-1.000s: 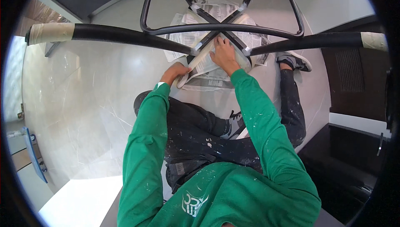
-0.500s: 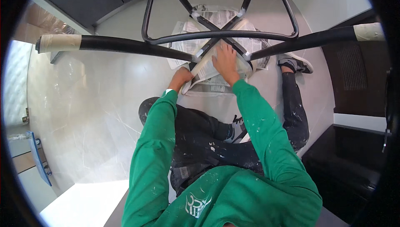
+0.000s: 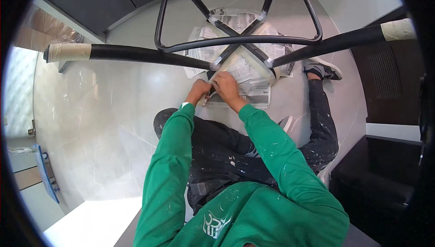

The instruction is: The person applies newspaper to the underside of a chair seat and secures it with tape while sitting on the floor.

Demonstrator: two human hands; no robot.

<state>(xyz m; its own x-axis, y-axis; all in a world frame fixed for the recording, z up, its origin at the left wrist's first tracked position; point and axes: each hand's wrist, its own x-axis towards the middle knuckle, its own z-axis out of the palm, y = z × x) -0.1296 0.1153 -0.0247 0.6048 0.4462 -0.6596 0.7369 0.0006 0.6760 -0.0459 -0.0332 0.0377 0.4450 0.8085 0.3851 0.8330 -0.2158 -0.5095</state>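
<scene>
I'm holding my left hand (image 3: 197, 91) and right hand (image 3: 227, 89) close together; whether they're pinching anything, I can't tell. Uneven tugging would be risking torn newspaper (image 3: 257, 87).

Where the left hand (image 3: 197, 91) and right hand (image 3: 227, 87) meet, fine detail is hidden; whether anything is pinched cannot be told. The black frame (image 3: 240, 41) is cropped above, the green sweatshirt (image 3: 272, 208) below, and print on the newspaper (image 3: 259, 100) is too small to be read.
</scene>
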